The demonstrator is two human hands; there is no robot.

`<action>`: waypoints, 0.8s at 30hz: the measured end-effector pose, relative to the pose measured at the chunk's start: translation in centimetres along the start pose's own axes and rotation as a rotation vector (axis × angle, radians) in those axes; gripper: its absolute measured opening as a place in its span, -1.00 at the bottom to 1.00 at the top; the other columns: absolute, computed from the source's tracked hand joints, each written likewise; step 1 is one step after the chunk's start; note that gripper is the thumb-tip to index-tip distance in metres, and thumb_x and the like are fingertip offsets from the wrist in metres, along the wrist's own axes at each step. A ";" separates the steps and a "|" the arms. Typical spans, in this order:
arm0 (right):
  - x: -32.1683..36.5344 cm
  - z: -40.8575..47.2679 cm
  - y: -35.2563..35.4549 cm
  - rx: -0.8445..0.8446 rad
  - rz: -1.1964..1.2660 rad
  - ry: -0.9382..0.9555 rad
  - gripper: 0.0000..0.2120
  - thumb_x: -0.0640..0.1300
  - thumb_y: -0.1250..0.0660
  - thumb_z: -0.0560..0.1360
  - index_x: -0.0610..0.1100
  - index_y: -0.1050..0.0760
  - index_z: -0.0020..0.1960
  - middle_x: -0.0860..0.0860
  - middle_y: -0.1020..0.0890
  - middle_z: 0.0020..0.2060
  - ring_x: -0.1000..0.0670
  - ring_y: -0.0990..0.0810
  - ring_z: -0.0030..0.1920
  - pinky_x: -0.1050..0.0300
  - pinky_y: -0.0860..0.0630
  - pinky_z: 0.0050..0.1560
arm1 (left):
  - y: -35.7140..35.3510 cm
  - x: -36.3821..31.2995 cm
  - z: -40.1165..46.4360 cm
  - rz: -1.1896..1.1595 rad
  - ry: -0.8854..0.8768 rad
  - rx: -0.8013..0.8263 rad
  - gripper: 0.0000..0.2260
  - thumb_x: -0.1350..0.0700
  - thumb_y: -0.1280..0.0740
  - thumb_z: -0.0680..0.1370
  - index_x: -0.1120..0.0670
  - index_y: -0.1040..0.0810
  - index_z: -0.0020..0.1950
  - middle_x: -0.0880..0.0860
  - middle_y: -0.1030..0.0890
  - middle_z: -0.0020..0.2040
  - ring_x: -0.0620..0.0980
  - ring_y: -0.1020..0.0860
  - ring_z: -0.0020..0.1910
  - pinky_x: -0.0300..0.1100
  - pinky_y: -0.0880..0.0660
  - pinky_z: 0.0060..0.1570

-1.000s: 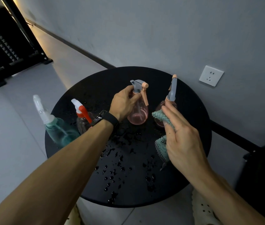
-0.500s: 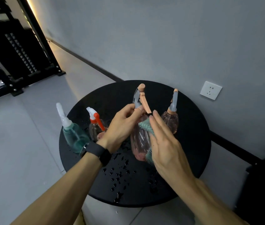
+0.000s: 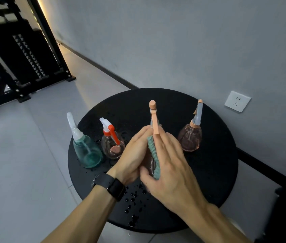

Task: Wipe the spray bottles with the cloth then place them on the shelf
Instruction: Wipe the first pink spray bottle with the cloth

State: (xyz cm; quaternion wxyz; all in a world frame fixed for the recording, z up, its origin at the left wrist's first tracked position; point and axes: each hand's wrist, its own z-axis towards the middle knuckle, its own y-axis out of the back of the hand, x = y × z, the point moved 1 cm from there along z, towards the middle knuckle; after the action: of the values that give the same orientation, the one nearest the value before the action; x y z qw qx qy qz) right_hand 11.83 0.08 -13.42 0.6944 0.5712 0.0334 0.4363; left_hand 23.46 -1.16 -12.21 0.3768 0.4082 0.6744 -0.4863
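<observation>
From the head view, the left hand (image 3: 133, 155) is gripping a pink spray bottle (image 3: 154, 120) above the black round table (image 3: 214, 176), while the right hand (image 3: 172, 171) is pressing a teal cloth (image 3: 153, 158) against it, thumb curling underneath. Standing left of the hands are a teal bottle (image 3: 86, 151) and a red-trigger bottle (image 3: 112, 142); another pink bottle (image 3: 190, 137) is standing to their right.
</observation>
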 end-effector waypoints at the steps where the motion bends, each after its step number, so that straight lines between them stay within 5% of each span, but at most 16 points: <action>1: 0.0 0.1 0.0 -0.010 0.013 -0.002 -0.15 0.19 -0.17 0.43 -0.10 0.10 0.58 0.01 -0.06 0.57 0.02 -0.02 0.55 0.01 -0.18 0.50 | 0.0 0.0 0.0 -0.002 0.006 -0.002 -0.77 0.03 -0.28 0.64 0.15 -0.62 0.15 0.01 -0.63 -0.23 -0.09 -0.61 -0.25 -0.21 -0.58 -0.19; 4: 0.0 0.3 0.5 -0.048 0.050 -0.003 -0.15 0.13 -0.23 0.41 -0.12 0.02 0.58 -0.01 -0.15 0.55 0.01 -0.10 0.54 -0.05 -0.31 0.43 | 0.0 -0.6 -0.2 -0.061 0.054 0.049 -0.67 -0.13 -0.25 0.63 0.11 -0.65 0.03 0.10 -0.63 -0.12 0.02 -0.62 -0.13 -0.02 -0.56 0.05; 8: 0.1 0.7 1.2 -0.110 0.045 -0.024 -0.15 0.16 -0.20 0.41 -0.14 -0.01 0.58 -0.03 -0.12 0.56 0.02 -0.08 0.54 0.04 -0.21 0.48 | 1.0 -0.3 -0.3 -0.146 0.051 0.007 -0.49 -0.22 -0.23 0.59 0.13 -0.56 0.33 0.22 -0.57 0.22 0.20 -0.55 0.19 0.17 -0.45 0.32; 11: 0.4 1.2 1.6 -0.146 0.021 -0.037 -0.16 0.16 -0.20 0.41 -0.14 -0.01 0.57 -0.05 -0.14 0.55 0.01 -0.09 0.54 0.13 -0.09 0.46 | 0.9 1.2 -1.2 -0.122 0.063 0.014 -0.54 -0.24 -0.17 0.62 0.06 -0.64 0.24 0.16 -0.63 0.12 0.22 -0.56 0.10 0.11 -0.41 0.21; 15: 0.7 1.8 1.8 -0.127 0.026 0.003 -0.30 0.12 -0.15 0.52 -0.14 -0.09 0.57 -0.02 -0.18 0.54 0.03 -0.10 0.54 0.02 -0.24 0.47 | -0.1 2.5 -2.4 -0.193 0.032 0.053 -0.57 -0.14 -0.08 0.67 -0.05 -0.73 0.02 0.00 -0.71 -0.08 -0.08 -0.68 -0.10 -0.16 -0.61 -0.11; 18: 0.9 2.0 1.8 -0.108 0.042 0.023 -0.42 0.09 -0.01 0.60 -0.13 -0.11 0.55 0.00 -0.16 0.55 0.06 -0.03 0.55 -0.08 -0.28 0.45 | -0.4 2.5 -2.4 -0.198 -0.025 0.037 -0.56 -0.18 -0.04 0.67 -0.09 -0.71 0.11 0.04 -0.71 0.07 -0.05 -0.68 0.05 -0.14 -0.59 -0.01; 24: 1.2 1.1 0.9 -0.150 -0.051 0.090 -0.51 -0.06 0.02 0.64 -0.18 -0.16 0.54 -0.06 -0.19 0.54 -0.01 -0.05 0.56 -0.10 -0.27 0.45 | -0.5 2.6 -1.9 -0.316 -0.030 0.035 -0.50 -0.20 -0.07 0.65 0.02 -0.75 0.03 0.09 -0.72 0.04 -0.03 -0.69 0.04 -0.21 -0.61 -0.01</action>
State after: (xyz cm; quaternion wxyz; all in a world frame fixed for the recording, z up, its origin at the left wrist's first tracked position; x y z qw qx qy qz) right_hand 12.64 0.01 -11.81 0.7440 0.4963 0.0464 0.4450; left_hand 21.80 1.09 -13.93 0.2983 0.2962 0.7160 -0.5573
